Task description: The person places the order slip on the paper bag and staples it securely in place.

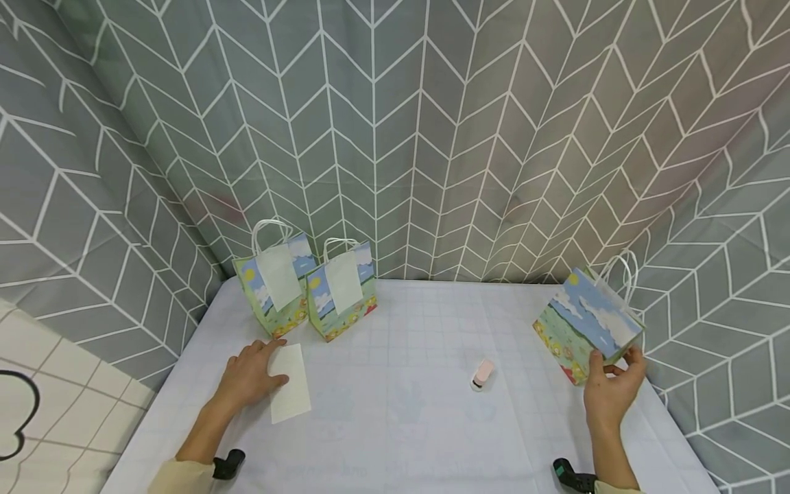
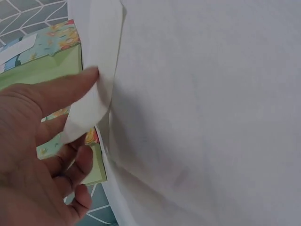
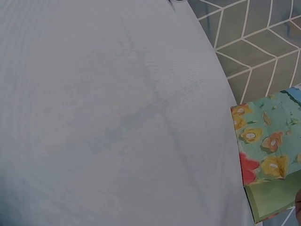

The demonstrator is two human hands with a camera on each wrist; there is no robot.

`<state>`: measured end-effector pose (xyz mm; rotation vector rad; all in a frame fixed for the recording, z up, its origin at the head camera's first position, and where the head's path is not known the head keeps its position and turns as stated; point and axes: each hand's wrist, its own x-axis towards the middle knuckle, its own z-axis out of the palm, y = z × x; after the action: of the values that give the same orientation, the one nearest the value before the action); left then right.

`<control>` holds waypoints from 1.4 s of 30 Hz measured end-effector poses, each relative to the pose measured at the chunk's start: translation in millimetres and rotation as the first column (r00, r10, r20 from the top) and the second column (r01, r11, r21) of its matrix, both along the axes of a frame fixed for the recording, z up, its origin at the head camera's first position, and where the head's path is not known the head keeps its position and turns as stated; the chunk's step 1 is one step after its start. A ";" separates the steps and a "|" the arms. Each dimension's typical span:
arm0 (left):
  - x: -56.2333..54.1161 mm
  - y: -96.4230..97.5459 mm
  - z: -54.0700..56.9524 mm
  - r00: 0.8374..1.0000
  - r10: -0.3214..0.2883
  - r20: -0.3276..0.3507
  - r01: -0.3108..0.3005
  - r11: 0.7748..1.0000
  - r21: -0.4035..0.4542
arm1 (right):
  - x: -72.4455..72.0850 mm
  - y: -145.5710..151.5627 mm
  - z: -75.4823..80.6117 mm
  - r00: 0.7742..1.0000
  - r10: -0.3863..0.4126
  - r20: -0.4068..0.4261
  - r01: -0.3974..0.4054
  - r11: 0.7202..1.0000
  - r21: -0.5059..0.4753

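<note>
My left hand (image 1: 247, 379) pinches a white paper slip (image 1: 291, 384) by its left edge. In the left wrist view the slip (image 2: 101, 80) bends between thumb and fingers. Just beyond that hand stand two paper gift bags with white handles, a left bag (image 1: 252, 287) and a right bag (image 1: 321, 302). Each has a white slip on its painted front. On the right side, my right hand (image 1: 611, 392) grips a third gift bag (image 1: 580, 315) by its side, holding it tilted. No white slip shows on this bag's front. The right wrist view catches only its flowered lower part (image 3: 265, 141).
A small pink-and-white capped item (image 1: 482, 374) lies on the white tablecloth (image 1: 401, 425), right of the middle. Grey patterned curtains (image 1: 395, 137) hang behind the table and along both sides.
</note>
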<state>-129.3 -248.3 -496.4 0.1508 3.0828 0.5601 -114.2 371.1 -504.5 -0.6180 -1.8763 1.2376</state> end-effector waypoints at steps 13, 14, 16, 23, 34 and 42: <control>-2.2 2.0 -0.2 0.994 0.003 -0.112 0.007 0.996 0.085 | -6.0 -1.1 0.9 1.000 0.027 0.014 -0.027 1.000 0.007; -2.2 2.2 0.1 0.994 0.007 -0.113 0.005 0.995 0.100 | -6.8 -1.5 1.6 0.999 0.030 0.017 -0.030 1.000 0.005; -2.0 2.8 -0.3 0.993 0.013 -0.118 0.002 0.991 0.131 | -8.2 -2.2 2.6 0.999 0.043 0.024 -0.043 0.999 0.004; -0.6 4.6 0.7 0.993 0.033 -0.115 -0.009 0.980 0.201 | -13.2 -0.1 1.5 0.995 0.072 0.069 -0.073 0.997 0.009; 2.7 10.2 6.1 0.993 0.013 -0.117 0.013 0.976 0.217 | -20.5 -1.0 1.1 0.988 0.109 0.109 -0.111 0.994 0.013; 5.5 18.8 11.6 0.991 -0.014 -0.135 0.041 0.979 0.200 | -26.5 -7.4 2.0 0.979 0.165 0.121 -0.169 0.985 0.029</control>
<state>-123.8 -229.5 -484.8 0.2410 3.1374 0.8975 -140.7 363.6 -502.5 -0.5318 -2.0821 1.2914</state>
